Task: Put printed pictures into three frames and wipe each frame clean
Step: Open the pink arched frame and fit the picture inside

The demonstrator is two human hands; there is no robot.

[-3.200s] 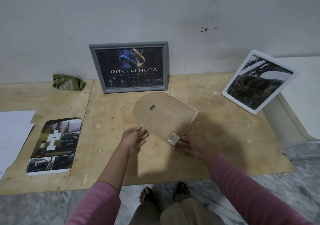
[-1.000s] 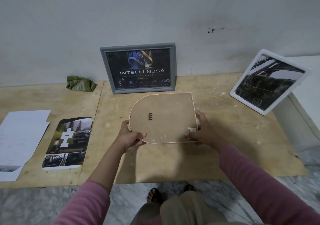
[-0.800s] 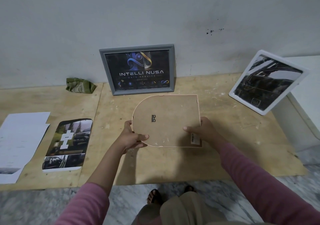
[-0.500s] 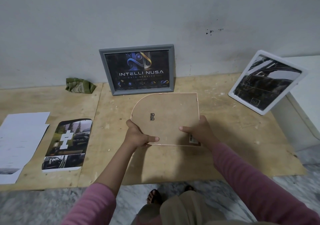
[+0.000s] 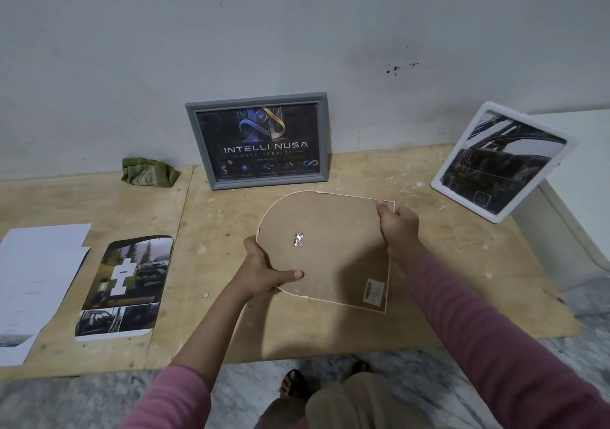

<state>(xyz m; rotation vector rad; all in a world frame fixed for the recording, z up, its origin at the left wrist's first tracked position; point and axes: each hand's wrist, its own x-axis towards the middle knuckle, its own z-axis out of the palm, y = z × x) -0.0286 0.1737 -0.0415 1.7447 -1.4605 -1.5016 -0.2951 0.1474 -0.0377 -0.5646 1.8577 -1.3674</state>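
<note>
An arch-shaped frame [image 5: 330,250] is held back side up above the plywood, its brown backing board and small metal hanger showing. My left hand [image 5: 264,273] grips its rounded left edge, thumb on the backing. My right hand [image 5: 397,224] grips the straight right edge near the far corner. A printed picture [image 5: 125,283] with rounded top lies flat at the left. A grey frame [image 5: 257,140] with a dark logo print leans on the wall. A white frame [image 5: 501,161] with a dark print leans at the right.
A crumpled green cloth [image 5: 148,172] lies by the wall at the left. White paper sheets [image 5: 36,283] sit at the far left. A white block [image 5: 581,204] stands behind the white frame. The plywood's front edge [image 5: 297,352] meets marble floor by my feet.
The arch-shaped frame was picked up off the plywood and turned level. My right hand slid from its near right corner up to the far right edge, and the frame tilted toward me.
</note>
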